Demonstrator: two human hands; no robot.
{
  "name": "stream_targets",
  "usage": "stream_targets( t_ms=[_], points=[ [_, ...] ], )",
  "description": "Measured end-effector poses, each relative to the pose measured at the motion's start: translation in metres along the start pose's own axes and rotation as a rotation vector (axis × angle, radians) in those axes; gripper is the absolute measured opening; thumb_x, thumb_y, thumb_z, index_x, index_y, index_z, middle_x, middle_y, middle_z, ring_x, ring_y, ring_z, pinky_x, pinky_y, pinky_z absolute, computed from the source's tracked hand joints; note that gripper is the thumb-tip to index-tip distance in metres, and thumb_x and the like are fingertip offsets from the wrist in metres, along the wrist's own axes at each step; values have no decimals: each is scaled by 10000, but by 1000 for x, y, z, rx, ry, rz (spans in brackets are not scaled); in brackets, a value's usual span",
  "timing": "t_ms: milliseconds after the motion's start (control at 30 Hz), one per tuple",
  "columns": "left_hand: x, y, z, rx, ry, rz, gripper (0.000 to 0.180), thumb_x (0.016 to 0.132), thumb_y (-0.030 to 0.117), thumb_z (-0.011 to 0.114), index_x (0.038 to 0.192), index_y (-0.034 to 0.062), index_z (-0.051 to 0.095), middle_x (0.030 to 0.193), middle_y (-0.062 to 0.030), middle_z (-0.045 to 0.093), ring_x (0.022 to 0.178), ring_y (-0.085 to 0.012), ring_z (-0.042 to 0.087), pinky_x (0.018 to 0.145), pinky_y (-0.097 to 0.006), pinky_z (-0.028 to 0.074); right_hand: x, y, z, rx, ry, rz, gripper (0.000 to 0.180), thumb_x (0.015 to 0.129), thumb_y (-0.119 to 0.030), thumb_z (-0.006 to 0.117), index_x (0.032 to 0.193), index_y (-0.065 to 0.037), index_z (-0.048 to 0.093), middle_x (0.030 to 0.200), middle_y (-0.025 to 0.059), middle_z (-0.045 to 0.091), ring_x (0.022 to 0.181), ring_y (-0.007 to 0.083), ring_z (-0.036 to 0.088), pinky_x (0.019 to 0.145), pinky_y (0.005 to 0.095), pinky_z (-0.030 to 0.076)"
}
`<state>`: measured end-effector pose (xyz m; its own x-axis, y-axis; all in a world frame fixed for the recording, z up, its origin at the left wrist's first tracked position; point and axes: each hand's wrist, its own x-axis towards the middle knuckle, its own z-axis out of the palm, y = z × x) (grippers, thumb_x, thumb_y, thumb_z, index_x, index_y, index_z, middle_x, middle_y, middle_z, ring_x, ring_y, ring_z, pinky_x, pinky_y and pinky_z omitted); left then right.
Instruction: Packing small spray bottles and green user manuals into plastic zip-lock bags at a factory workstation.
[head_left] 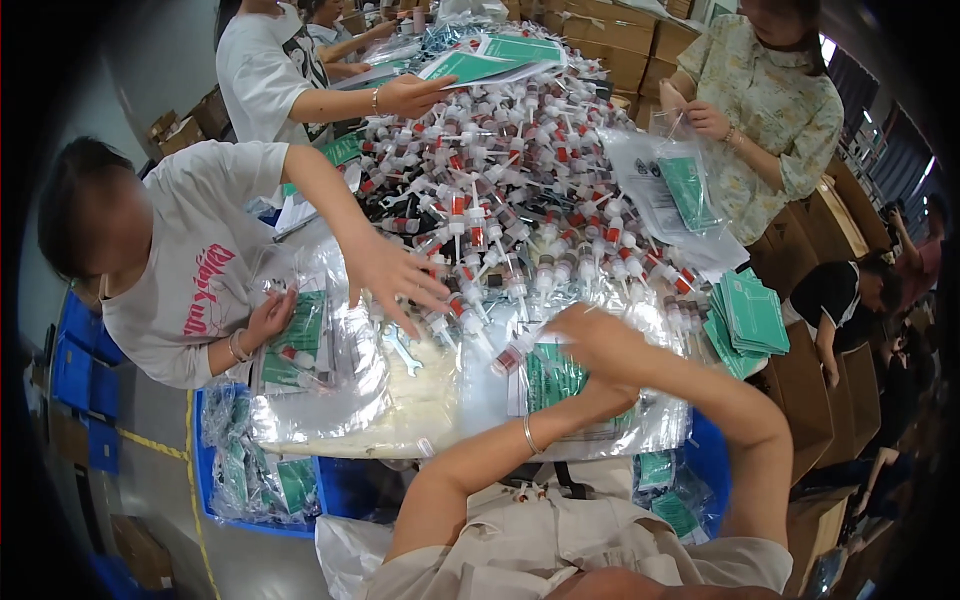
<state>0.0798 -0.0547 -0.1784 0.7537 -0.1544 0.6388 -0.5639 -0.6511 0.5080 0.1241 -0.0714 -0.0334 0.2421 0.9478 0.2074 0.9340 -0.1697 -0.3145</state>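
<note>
My right hand [600, 342] reaches left over the table, smeared by motion, with its fingertips beside a small clear bottle [514, 356] with a red label. Whether it grips that bottle I cannot tell. Below it, partly behind the right forearm, is my left hand [606, 398], its wrist wearing a bracelet; its fingers are hidden. Under both hands lies a clear plastic bag with a green leaflet [556, 376]. Just beyond, a large heap of small dropper bottles [500, 170] with white caps and red parts covers the table.
At left, a co-worker's hand [395, 275] stretches over the heap near an open-end wrench [404, 352]. Green leaflets [750, 315] are stacked at right. Blue bins [210, 480] holding bagged leaflets stand below the table edge. Other people work across the table; cardboard boxes [605, 45] stand behind.
</note>
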Motion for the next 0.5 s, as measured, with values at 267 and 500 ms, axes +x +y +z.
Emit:
stream_targets(
  t_ms=[267, 500],
  points=[
    [2, 3, -4, -191, -34, -42, 692, 808, 69, 499, 1398, -69, 166, 1375, -307, 330, 1227, -387, 410, 1044, -413, 309, 34, 0, 64, -151, 62, -312, 166, 770, -92, 533, 932, -64, 552, 856, 106, 537, 820, 285, 569, 738, 394, 463],
    [12, 14, -22, -303, -209, -318, 703, 747, 54, 491, 1373, -75, 197, 1353, -347, 319, 942, -449, 569, 783, -488, 493, 62, 76, 21, -279, 94, -99, 130, 731, -73, 576, 858, -69, 549, 972, 91, 548, 857, 305, 549, 719, 407, 471]
  ],
)
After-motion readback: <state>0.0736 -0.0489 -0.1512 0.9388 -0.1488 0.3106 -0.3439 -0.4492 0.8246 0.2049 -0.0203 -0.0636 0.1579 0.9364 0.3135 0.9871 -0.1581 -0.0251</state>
